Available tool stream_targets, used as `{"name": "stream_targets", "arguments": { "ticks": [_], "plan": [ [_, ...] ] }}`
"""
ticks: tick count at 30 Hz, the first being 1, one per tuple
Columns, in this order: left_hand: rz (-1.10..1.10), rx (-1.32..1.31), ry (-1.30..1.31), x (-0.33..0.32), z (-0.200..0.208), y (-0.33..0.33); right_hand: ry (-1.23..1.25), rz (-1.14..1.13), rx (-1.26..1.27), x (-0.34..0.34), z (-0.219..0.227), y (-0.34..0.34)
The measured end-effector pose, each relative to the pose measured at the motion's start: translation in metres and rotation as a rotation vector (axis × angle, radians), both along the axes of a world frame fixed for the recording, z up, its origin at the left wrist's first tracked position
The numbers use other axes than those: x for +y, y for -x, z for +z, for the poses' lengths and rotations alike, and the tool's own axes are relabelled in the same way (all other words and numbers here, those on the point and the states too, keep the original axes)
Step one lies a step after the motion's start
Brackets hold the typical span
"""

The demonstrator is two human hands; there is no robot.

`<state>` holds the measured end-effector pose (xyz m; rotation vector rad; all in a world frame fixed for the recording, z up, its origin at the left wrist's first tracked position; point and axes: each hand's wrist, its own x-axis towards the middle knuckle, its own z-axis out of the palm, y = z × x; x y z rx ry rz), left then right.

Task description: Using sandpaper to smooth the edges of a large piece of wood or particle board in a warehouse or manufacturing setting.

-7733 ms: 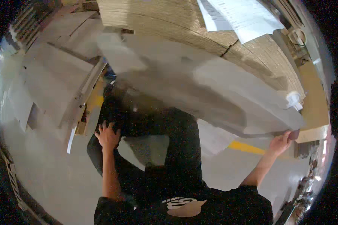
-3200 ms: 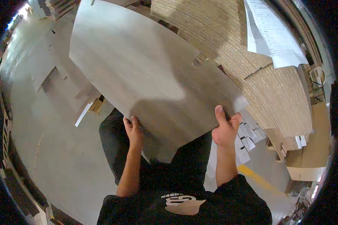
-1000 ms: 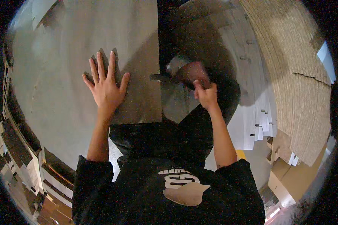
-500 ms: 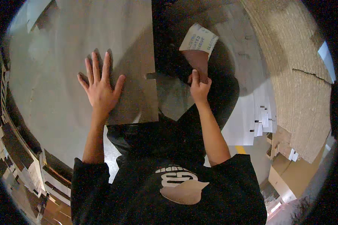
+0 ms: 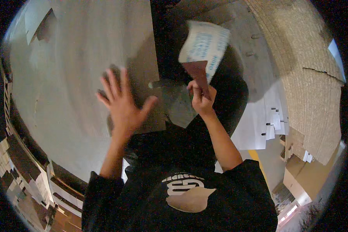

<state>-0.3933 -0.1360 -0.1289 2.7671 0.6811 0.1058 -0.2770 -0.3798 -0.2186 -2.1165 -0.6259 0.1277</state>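
My left hand (image 5: 124,110) hovers over or rests lightly on a large grey board (image 5: 77,58), its fingers spread and smeared by motion; nothing is in it. With my right hand (image 5: 203,102) I pinch a sheet of sandpaper (image 5: 205,44) by its brown-red lower corner. The sheet fans out upward from my fingers and is bent, so its pale printed back shows above the brown grit side. It is held up right of the board's edge, over a dark gap.
On the right lies a white-grey notched panel (image 5: 248,133), beside a stack of wood-grained boards (image 5: 313,104) with a crack. Cardboard boxes (image 5: 297,176) stand at the lower right. More stacked boards (image 5: 21,166) line the lower left. A pale sheet (image 5: 36,19) is at the upper left.
My left hand has moved right and nearer to me across the board. My right hand has shifted slightly nearer, and the sandpaper has unfolded to show more of its pale back.
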Motion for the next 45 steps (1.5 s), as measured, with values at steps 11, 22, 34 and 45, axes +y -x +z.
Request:
{"name": "stream_targets", "arguments": {
  "ticks": [11, 22, 34, 45],
  "plan": [
    [-0.226, 0.115, 0.197, -0.009, 0.026, 0.074, -0.156, -0.028, 0.079, 0.008, -0.027, -0.002],
    [0.005, -0.061, 0.358, 0.058, 0.054, 0.076, -0.214, -0.170, 0.284, 0.004, -0.029, -0.011],
    [-0.052, 0.000, -0.140, 0.041, -0.009, -0.053, -0.211, -0.224, 0.108, 0.000, -0.062, -0.004],
    [-0.352, 0.228, 0.055, 0.028, 0.015, 0.079, -0.492, -0.236, -0.130, 0.024, 0.044, -0.047]
  ]
}}
